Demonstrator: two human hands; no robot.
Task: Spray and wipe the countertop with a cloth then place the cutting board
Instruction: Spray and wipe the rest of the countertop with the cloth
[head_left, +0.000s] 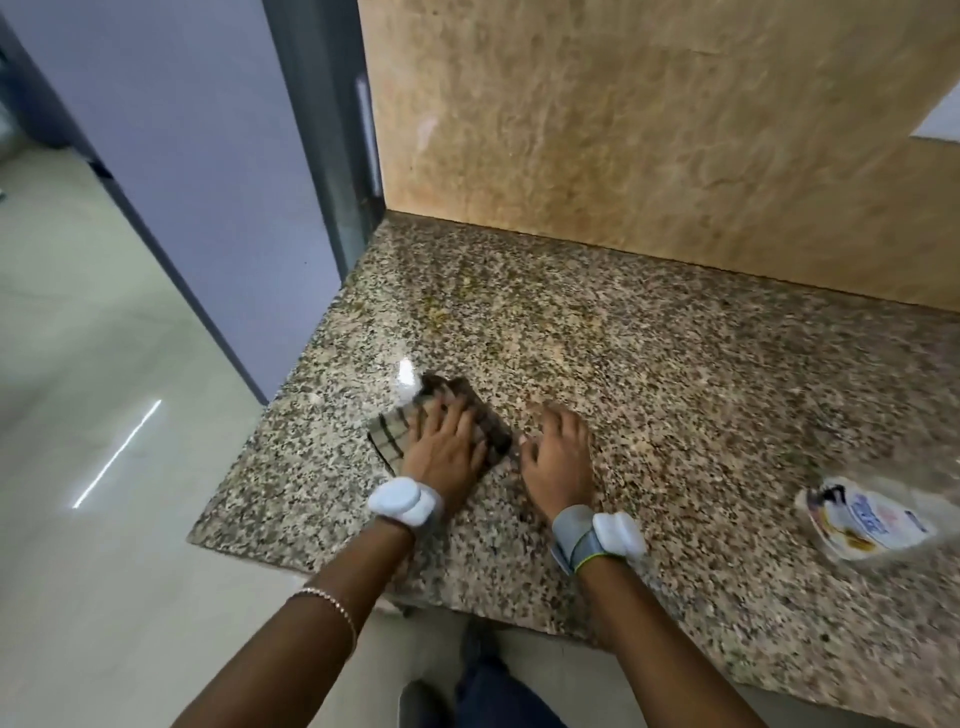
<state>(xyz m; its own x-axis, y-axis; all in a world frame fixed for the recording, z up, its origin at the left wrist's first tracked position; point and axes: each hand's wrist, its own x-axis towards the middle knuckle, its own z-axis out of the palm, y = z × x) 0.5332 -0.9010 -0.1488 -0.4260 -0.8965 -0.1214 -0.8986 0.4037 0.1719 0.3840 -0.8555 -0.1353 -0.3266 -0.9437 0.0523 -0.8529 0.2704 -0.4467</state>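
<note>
Currently: speckled stone worktop, checked cloth lying flat near its front-left corner. Spray bottle on its side near the front edge, well to the right, blurred. Left hand presses flat on the cloth, fingers spread. Right hand just beside the cloth, fingers loose, holding nothing.

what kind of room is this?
Probably a kitchen: a speckled granite countertop meets a beige stone-look wall, the left hand presses a checked cloth on it, and a tall grey panel, maybe a fridge, stands at its left end.
</note>
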